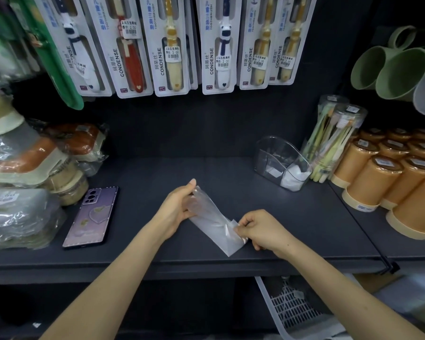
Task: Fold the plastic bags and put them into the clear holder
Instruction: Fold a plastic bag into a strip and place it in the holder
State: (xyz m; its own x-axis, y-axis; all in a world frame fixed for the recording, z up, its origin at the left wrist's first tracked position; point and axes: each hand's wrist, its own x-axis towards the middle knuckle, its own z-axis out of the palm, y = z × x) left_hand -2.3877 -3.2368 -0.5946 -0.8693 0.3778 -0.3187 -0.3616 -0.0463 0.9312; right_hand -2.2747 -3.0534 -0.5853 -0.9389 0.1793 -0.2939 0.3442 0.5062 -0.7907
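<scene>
Left hand (176, 207) grips the far end of a thin translucent plastic bag (212, 223); its fingertips are blurred behind the film. Right hand (263, 231) pinches the near end, thumb and forefinger closed on a crinkled corner. Bag is a long narrow strip, aslant over the dark grey shelf (157, 173). Clear plastic holder (277, 153) stands well apart, back right, with white folded bags (295, 177) inside, count unclear. Purple phone (91, 217) lies left. White slotted basket (290, 312) below, cut off.
</scene>
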